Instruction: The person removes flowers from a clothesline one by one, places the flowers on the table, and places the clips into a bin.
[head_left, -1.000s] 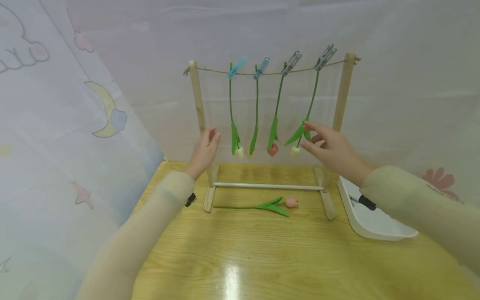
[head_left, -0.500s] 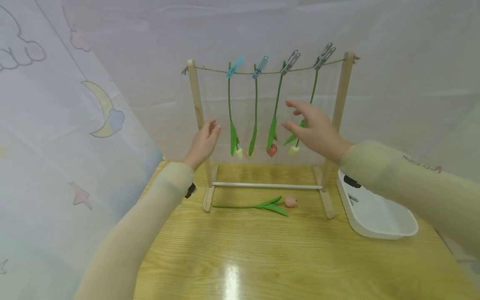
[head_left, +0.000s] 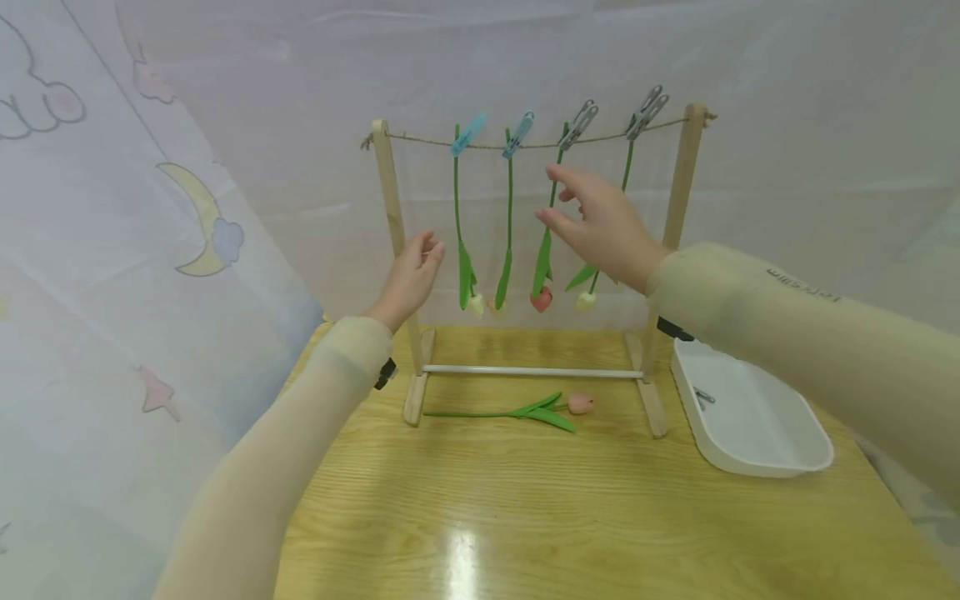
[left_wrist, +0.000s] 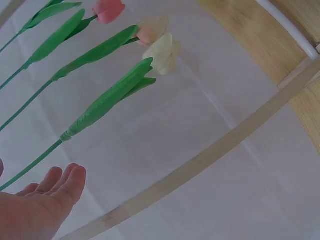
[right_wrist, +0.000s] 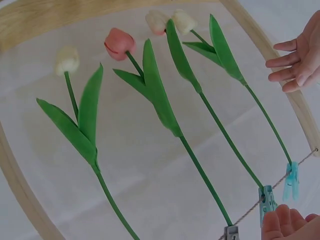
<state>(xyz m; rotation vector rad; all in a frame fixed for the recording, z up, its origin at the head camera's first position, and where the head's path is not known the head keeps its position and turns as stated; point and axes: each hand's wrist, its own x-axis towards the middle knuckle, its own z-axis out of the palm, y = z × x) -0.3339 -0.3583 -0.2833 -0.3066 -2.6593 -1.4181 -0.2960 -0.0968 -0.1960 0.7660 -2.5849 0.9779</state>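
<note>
In the head view, my left hand (head_left: 411, 275) hovers beside the left post with relaxed fingers, holding nothing. The leftmost white tulip (head_left: 477, 304) hangs upside down just right of it. My right hand (head_left: 603, 223) holds nothing either; its thumb and fingers are apart, overlapping the stem of the red tulip (head_left: 542, 299). Between these hangs a peach tulip (right_wrist: 157, 22), and a second white tulip (head_left: 587, 301) hangs at the right, its stem partly hidden by my right hand. Blue clothespins (head_left: 468, 135) and grey clothespins (head_left: 578, 125) fix the stems to a twine line (head_left: 551, 147).
The twine runs between two wooden posts (head_left: 684, 179) joined by a white rod (head_left: 532, 372). A pink tulip (head_left: 580, 404) lies on the wooden table (head_left: 510, 500) before the stand. At right, a white tray (head_left: 723, 462) holds a grey clothespin (head_left: 703, 396).
My right hand has moved up and left, from the leaves of the right white tulip to the red tulip's stem. My left hand has risen slightly. The hanging tulips stay on the line.
</note>
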